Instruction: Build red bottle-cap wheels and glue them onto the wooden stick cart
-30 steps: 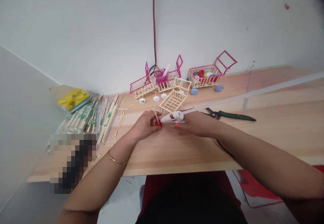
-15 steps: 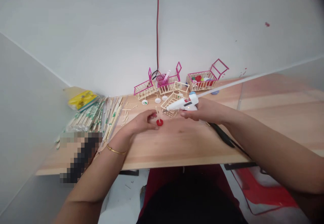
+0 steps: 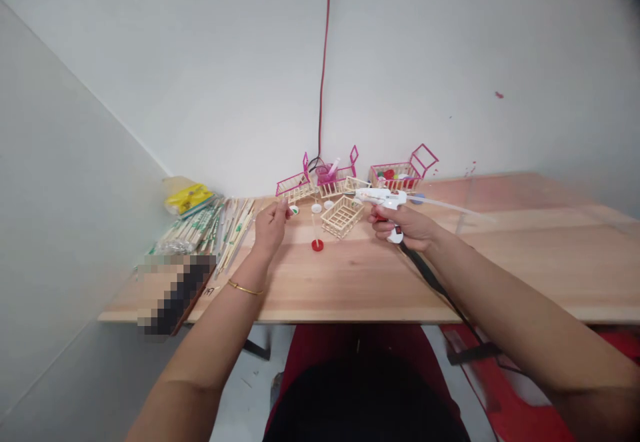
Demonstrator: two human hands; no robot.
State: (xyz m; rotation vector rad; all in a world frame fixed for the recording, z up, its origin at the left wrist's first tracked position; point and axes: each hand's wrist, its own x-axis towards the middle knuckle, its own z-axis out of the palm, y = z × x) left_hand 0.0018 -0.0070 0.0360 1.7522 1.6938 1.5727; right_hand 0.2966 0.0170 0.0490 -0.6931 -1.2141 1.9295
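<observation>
At a wooden worktable (image 3: 350,289), the right hand (image 3: 407,224) grips a white hot glue gun (image 3: 383,197), nozzle aimed left, above a bare stick basket (image 3: 343,215). Just left of the basket, a thin stick (image 3: 315,226) stands upright in a red bottle cap (image 3: 317,245). Raised nearby, the left hand (image 3: 270,225) is loosely curled and holds nothing visible, chopstick bundles (image 3: 200,229) beyond.
</observation>
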